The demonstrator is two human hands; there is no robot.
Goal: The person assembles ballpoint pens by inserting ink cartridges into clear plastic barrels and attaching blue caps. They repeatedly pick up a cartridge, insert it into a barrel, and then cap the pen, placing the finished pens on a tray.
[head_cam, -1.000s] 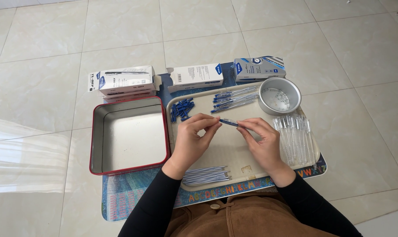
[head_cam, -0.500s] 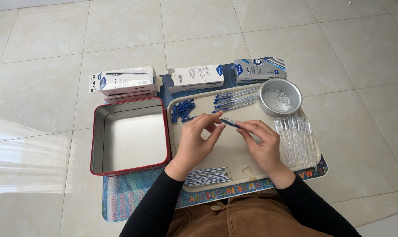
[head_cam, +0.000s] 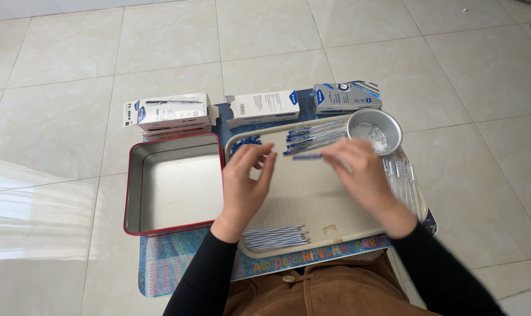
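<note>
Right hand pinches a blurred blue pen over the beige tray near its far edge; left hand hovers spread beside it, empty

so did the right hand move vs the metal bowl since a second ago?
Yes. The right hand moved up the tray, toward the metal bowl; its fingers now lie just left of the bowl, where before they sat lower, mid-tray.
</note>
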